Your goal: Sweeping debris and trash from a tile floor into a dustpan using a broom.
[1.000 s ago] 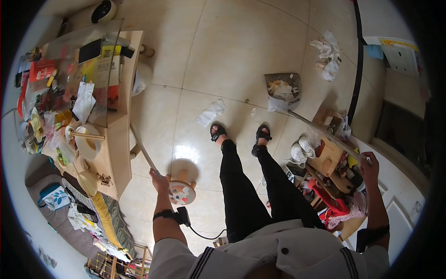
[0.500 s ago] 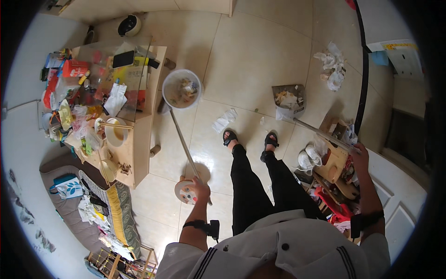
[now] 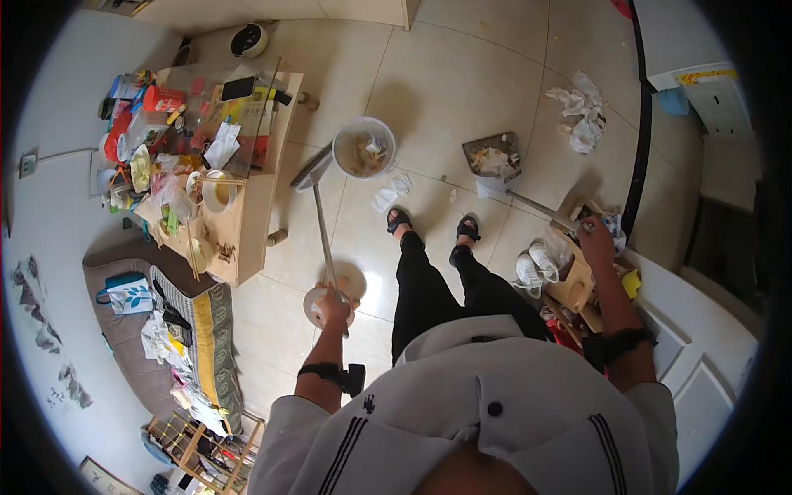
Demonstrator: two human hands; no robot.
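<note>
My left hand (image 3: 333, 308) is closed round the long handle of a broom. The dark broom head (image 3: 311, 168) rests on the floor against the left side of a translucent bin (image 3: 364, 171) with rubbish in it. My right hand (image 3: 596, 239) grips the end of a dustpan's long metal handle. Scraps and crumpled paper lie in the dark dustpan (image 3: 472, 153), which is tilted on the floor right of the bin. White paper (image 3: 390, 192) lies between the bin and my feet.
A round stool (image 3: 315, 307) stands under my left hand. A cluttered table (image 3: 247, 223) is on the left, with a sofa (image 3: 124, 330) nearer. Crumpled white plastic (image 3: 584, 124) lies at the far right. White shoes (image 3: 536, 268) and a wooden rack (image 3: 571, 289) stand below my right hand.
The bin appears farther right, closer to the white paper. The broom head, mostly hidden behind it before, now shows at its left. My right hand and the dustpan have shifted left.
</note>
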